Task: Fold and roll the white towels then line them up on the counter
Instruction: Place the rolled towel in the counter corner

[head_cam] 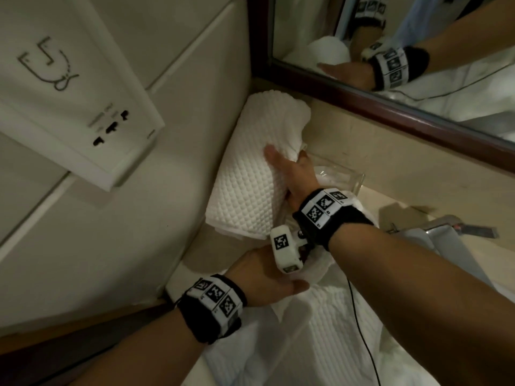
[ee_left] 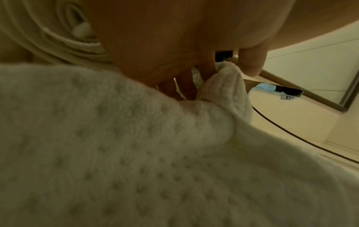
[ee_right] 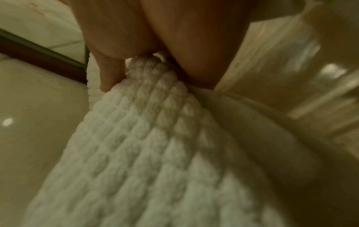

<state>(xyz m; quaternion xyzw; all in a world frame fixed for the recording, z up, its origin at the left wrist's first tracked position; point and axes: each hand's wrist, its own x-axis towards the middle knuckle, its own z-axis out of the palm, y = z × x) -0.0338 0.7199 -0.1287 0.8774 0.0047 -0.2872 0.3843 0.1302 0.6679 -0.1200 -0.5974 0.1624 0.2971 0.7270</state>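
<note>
Beige stone table [head_cam: 384, 174] beneath a framed mirror [head_cam: 418, 79], loose white waffle-weave towel [head_cam: 320, 330] spread across it, rolled white waffle towel [head_cam: 250, 174] in the corner, right hand [head_cam: 292, 174] gripping the roll, left hand [head_cam: 267, 277] flat, fingers straight, on the loose towel

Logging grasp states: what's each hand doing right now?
Left hand: open, resting on the unrolled towel.
Right hand: grips the rolled towel.

You get no legible words or numbers here. The white wall panel [head_cam: 69, 87] carries a line drawing and small print by its sockets, too faint to read. Your wristbands [head_cam: 323, 207] show only black-and-white square marker codes.
</note>
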